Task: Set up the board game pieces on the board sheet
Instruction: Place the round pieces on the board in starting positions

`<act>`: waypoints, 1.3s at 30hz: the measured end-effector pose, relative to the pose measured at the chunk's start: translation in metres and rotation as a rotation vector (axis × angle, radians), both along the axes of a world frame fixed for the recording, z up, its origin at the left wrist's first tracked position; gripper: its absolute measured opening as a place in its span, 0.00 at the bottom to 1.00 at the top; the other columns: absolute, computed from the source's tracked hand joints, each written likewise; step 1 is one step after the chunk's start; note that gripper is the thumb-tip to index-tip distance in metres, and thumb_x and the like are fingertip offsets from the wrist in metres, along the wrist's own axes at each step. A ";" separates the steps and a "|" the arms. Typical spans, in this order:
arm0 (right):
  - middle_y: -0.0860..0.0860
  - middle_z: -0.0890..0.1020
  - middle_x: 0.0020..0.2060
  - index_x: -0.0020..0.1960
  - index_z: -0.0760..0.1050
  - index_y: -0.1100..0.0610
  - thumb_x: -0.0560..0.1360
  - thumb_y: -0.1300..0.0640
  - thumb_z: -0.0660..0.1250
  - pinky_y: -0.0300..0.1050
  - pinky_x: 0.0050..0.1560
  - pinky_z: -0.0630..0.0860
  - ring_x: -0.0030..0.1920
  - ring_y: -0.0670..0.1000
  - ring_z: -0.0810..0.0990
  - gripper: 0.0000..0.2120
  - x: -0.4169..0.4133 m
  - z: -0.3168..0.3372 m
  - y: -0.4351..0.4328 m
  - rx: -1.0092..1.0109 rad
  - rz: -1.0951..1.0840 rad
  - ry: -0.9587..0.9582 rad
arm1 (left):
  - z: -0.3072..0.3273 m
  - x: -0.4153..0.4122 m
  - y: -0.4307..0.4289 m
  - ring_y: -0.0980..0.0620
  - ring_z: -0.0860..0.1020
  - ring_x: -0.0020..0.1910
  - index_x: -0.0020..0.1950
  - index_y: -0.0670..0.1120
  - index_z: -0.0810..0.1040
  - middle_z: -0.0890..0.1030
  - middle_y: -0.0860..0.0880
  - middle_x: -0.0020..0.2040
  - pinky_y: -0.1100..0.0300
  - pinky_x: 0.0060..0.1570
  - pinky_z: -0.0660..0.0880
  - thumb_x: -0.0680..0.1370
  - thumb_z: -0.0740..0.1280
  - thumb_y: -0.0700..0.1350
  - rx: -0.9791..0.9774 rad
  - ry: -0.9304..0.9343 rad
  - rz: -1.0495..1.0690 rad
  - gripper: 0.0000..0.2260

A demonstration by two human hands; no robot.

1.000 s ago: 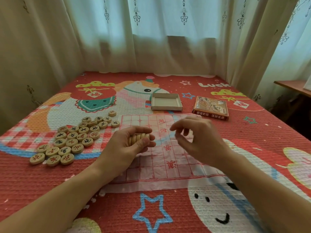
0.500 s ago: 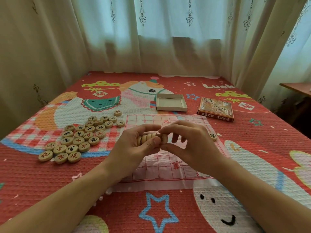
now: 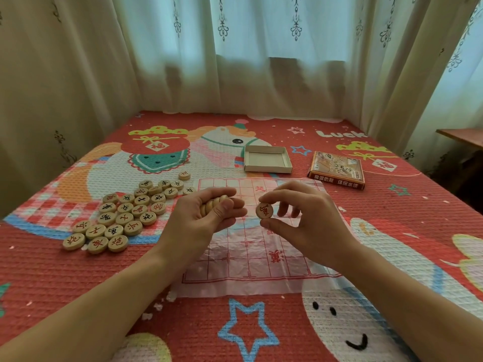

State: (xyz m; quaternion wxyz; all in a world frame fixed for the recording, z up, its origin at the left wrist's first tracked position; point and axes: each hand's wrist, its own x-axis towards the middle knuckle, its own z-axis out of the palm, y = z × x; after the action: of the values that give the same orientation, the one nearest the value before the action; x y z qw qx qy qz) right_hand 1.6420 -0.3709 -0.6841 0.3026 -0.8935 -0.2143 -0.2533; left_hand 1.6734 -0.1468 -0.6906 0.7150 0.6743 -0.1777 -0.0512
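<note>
A thin plastic board sheet [image 3: 251, 259] with a red grid lies on the red patterned bedspread. Above its middle, my left hand [image 3: 198, 220] grips a short stack of round wooden pieces [image 3: 213, 202] held on edge. To its right, my right hand [image 3: 305, 220] pinches a single wooden piece [image 3: 264, 210] with a red character, its face turned toward me. Left of the sheet lies a loose pile of wooden pieces [image 3: 125, 215] with red and black characters. No piece shows on the visible part of the sheet.
An empty open cardboard box tray [image 3: 267, 159] sits behind the sheet, and the printed box lid [image 3: 337, 169] lies to its right. Curtains close off the far side of the bed. A wooden ledge [image 3: 462, 135] shows at the right edge.
My right hand came to the stack in my left hand, took one piece off it, and has drawn away to the right holding that piece up.
</note>
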 end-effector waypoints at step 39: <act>0.42 0.82 0.49 0.52 0.82 0.48 0.76 0.50 0.72 0.42 0.53 0.74 0.52 0.44 0.74 0.05 -0.022 -0.019 0.108 -0.103 0.136 0.115 | -0.001 0.027 0.037 0.54 0.68 0.28 0.58 0.41 0.79 0.80 0.47 0.41 0.61 0.27 0.66 0.80 0.62 0.54 0.026 -0.098 0.103 0.18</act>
State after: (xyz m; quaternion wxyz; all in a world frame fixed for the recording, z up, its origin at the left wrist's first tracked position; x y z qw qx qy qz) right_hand 1.6203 -0.2626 -0.7027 0.2848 -0.9043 -0.2695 -0.1690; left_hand 1.6999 -0.1101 -0.6914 0.6982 0.6935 -0.1769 0.0167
